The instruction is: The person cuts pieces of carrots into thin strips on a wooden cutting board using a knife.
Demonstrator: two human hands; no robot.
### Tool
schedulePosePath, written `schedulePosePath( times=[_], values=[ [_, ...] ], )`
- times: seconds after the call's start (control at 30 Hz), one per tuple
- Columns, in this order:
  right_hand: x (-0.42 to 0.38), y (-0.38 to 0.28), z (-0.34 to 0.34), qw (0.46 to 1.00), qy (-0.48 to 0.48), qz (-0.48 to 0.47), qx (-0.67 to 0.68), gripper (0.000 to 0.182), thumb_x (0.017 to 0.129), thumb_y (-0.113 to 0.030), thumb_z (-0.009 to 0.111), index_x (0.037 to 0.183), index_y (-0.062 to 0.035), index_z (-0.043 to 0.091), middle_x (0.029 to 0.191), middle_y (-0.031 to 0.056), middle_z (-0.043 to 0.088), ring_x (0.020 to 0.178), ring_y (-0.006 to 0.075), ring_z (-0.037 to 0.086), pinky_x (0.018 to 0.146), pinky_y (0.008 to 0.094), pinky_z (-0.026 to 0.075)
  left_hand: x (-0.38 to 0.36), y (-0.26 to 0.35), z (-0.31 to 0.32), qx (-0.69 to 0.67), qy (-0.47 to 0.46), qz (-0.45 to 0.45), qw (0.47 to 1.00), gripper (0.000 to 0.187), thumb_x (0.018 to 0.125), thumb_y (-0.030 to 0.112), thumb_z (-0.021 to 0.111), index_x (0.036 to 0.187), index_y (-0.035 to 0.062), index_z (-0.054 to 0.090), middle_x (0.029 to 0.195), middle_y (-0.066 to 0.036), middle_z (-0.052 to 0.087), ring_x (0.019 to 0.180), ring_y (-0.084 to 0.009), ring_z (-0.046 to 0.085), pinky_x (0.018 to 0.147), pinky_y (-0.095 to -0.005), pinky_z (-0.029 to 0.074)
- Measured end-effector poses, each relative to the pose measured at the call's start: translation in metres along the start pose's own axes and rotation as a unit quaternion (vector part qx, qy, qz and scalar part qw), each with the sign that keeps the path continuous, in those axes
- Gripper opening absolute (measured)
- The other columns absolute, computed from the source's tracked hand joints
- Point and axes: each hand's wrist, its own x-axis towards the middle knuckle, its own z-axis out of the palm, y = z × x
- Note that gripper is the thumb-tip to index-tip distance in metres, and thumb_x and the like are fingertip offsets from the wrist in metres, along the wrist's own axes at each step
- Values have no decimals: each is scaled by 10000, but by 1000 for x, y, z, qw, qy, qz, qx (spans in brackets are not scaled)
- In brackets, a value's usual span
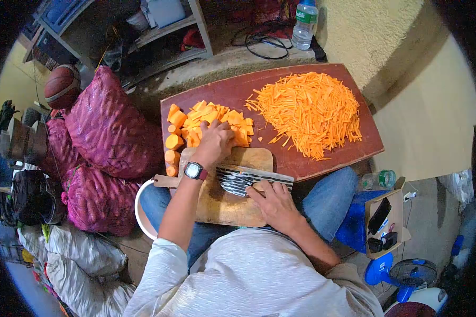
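Observation:
My left hand, with a watch on its wrist, reaches over the cutting board into a heap of carrot slices. Its fingers curl down onto slices at the near side of the heap, and the fingertips are partly hidden. My right hand grips a wide knife whose blade has black and pale stripes. The blade lies low over the wooden cutting board, which rests across my lap against the table edge. Thick carrot chunks line the left of the heap.
A large pile of carrot strips covers the right of the red-brown table. Full purple mesh sacks stand at left, near a white basin. A cardboard box and blue fan are at right; a water bottle stands behind.

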Motion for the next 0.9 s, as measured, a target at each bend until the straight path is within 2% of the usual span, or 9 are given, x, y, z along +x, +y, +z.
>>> schedulePosePath(
  times=[0.1, 0.2, 0.27, 0.37, 0.53, 0.67, 0.77, 0.83, 0.9],
  values=[
    [-2, 0, 0, 999, -16, 31, 7, 514, 930, -135, 682, 1443, -113, 658, 1131, 130, 584, 1069, 340, 581, 926, 488, 512, -6, -1, 3, 23, 8, 12, 1000, 227, 841, 165, 828, 1063, 125, 798, 1176, -81, 709, 1234, -316, 612, 1052, -532, 383],
    [-1, 1, -1, 999, -27, 38, 10, 535, 929, -128, 694, 1462, -112, 652, 1134, 145, 584, 1061, 352, 582, 916, 491, 533, -16, 1, 6, -14, 109, 23, 994, 183, 861, 110, 811, 1042, 99, 787, 1206, -83, 705, 1240, -308, 614, 1075, -551, 368],
    [-1, 2, -3, 999, -41, 35, 6, 537, 930, -128, 696, 1465, -110, 650, 1146, 152, 589, 1061, 356, 584, 912, 490, 547, -23, 0, 6, -122, 179, -16, 976, 85, 871, 103, 812, 938, 60, 782, 1090, -84, 703, 1152, -301, 639, 1021, -503, 386],
    [1, 3, -4, 997, -69, 35, -4, 541, 939, -124, 687, 1478, -104, 639, 1171, 161, 602, 1098, 374, 599, 921, 485, 576, -35, -3, 1, -196, 177, -86, 961, 112, 888, 119, 824, 956, 39, 786, 1048, -106, 709, 1062, -317, 668, 977, -467, 419],
    [0, 5, -5, 997, -68, 21, 14, 545, 937, -158, 762, 1464, -96, 639, 1134, 150, 619, 1099, 358, 602, 904, 475, 568, -67, 3, -9, -266, 156, -203, 929, 173, 916, 104, 826, 986, -44, 770, 918, -190, 741, 867, -396, 710, 778, -445, 550],
    [-3, 1, -14, 991, -110, 35, 64, 551, 961, -146, 741, 1491, -87, 606, 1161, 179, 650, 1121, 385, 638, 934, 501, 564, -93, -13, 14, -211, 205, -198, 935, 180, 913, 96, 828, 998, -53, 775, 963, -213, 761, 860, -381, 729, 749, -410, 555],
    [-1, -3, -25, 976, -144, 80, 144, 556, 990, -141, 722, 1519, -66, 567, 1269, 228, 686, 1193, 427, 663, 1002, 508, 555, -108, -16, 23, -285, 243, -227, 899, 197, 928, 101, 828, 1013, -69, 776, 943, -198, 778, 837, -296, 744, 744, -375, 551],
    [1, -5, -36, 963, -139, 131, 191, 513, 1012, -129, 703, 1496, -23, 570, 1330, 275, 704, 1220, 473, 674, 1038, 504, 554, -117, -3, 15, -384, 193, -314, 847, 202, 955, 113, 824, 1019, -75, 782, 879, -133, 780, 793, -187, 711, 726, -343, 540],
    [1, -3, -43, 954, -125, 149, 230, 492, 1014, -118, 698, 1476, 3, 580, 1316, 283, 713, 1209, 467, 693, 1037, 487, 559, -128, 19, 3, -405, 177, -331, 834, 202, 967, 119, 820, 1004, -75, 781, 850, -99, 768, 775, -155, 683, 712, -335, 533]
  ],
)
